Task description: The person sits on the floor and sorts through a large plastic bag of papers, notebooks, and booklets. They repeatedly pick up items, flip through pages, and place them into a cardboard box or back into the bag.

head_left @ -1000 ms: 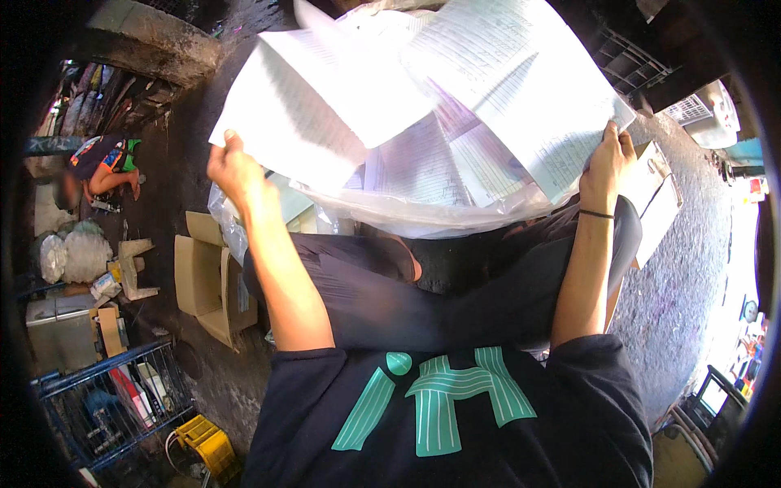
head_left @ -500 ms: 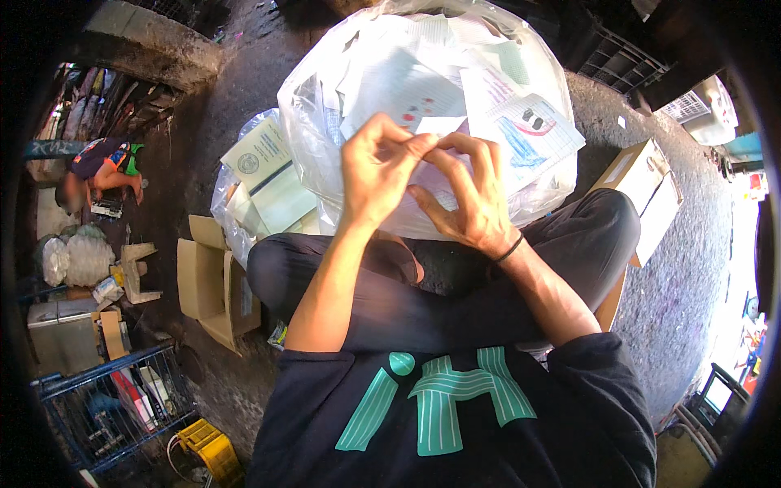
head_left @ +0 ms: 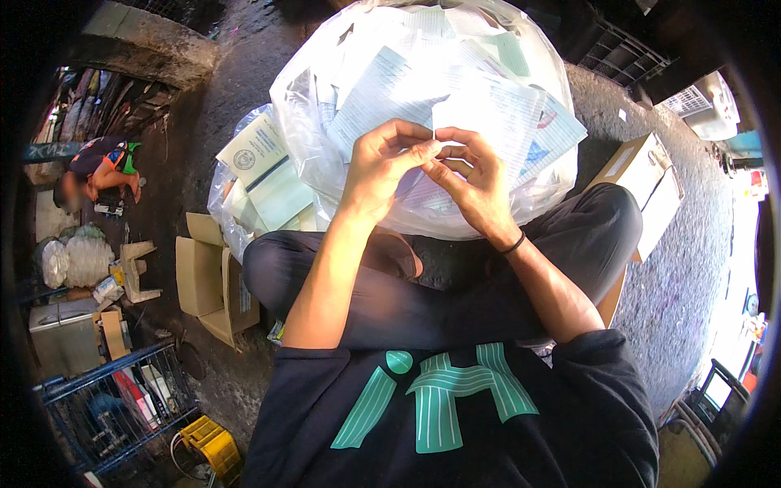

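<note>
Our left hand [head_left: 382,167] and right hand [head_left: 476,183] meet over the clear plastic bag [head_left: 325,122], fingers [head_left: 423,149] pinched shut on something too small to tell. Best we keep the pinch tight and close above the bag. The bag holds printed sheets [head_left: 488,106]; left of it, a smaller bag [head_left: 228,203] holds booklets.

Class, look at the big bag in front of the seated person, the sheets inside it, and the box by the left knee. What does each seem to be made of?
Big bag: thin clear plastic film, glossy; it crinkles and its contents show through.
Sheets: printed paper, matte, creased and overlapping.
Box: brown corrugated cardboard by the look, dull, flaps open.
</note>
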Demonstrator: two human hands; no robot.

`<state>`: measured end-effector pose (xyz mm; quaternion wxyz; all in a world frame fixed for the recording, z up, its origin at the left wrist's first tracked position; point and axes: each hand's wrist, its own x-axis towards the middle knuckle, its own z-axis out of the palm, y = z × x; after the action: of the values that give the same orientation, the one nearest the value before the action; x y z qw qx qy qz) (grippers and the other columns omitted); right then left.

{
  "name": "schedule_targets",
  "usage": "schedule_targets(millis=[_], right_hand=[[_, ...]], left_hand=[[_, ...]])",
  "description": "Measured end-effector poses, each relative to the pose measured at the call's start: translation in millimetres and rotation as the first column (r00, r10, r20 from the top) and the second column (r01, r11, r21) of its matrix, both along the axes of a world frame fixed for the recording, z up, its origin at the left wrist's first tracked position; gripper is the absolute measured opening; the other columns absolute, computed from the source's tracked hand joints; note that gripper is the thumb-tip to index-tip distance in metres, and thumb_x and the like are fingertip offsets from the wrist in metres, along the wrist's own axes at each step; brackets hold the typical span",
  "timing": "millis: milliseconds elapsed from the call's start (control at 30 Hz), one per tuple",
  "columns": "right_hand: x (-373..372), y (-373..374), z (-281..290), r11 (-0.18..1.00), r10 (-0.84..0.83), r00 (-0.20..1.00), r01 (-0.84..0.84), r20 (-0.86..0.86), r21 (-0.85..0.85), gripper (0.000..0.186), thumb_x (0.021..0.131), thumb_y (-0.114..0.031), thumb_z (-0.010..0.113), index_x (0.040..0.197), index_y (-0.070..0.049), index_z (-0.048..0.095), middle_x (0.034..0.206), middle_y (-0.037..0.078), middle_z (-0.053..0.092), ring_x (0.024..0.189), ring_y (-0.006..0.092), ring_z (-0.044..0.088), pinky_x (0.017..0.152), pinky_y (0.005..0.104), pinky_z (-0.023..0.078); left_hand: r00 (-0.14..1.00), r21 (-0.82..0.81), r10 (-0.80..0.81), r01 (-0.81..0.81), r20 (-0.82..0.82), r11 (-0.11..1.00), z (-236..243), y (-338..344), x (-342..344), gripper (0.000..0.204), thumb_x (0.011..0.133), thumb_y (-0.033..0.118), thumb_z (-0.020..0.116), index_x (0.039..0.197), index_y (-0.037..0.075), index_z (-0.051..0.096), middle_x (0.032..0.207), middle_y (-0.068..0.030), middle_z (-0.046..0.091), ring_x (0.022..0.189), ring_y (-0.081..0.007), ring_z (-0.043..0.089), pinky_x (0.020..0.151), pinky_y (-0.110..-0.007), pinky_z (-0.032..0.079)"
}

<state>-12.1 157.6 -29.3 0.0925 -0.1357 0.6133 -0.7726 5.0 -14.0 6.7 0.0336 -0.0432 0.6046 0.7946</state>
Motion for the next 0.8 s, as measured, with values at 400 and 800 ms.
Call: schedule_targets(millis=[400,800], right_hand=[[-10.1,6.2,3.8,0.995,0.095,0.995,-0.095,0.022,0.012,0.038,0.094,-0.007,0.078,0.128,0.004,0.066,0.128,0.012,0.062,0.113,0.0195,0.067,0.097,0.0357,0.060],[-9.3,9.6,4.9,0.993,0.101,0.994,-0.102,0.032,0.062,0.035,0.096,-0.002,0.071,0.130,0.003,0.067,0.130,0.008,0.062,0.115,0.0164,0.064,0.096,0.0312,0.056]], left_hand=[[1.000,0.055,0.012,-0.011,-0.003,0.998,-3.0,-5.7,-1.9,0.026,0.092,0.008,0.081,0.113,-0.004,0.072,0.103,-0.0091,0.074,0.097,-0.0146,0.068,0.090,-0.028,0.053],[0.997,0.073,0.013,-0.019,0.082,0.997,-6.1,-7.2,-1.9,0.012,0.097,0.006,0.070,0.107,-0.001,0.071,0.102,-0.0071,0.073,0.098,-0.0153,0.068,0.095,-0.031,0.052]])
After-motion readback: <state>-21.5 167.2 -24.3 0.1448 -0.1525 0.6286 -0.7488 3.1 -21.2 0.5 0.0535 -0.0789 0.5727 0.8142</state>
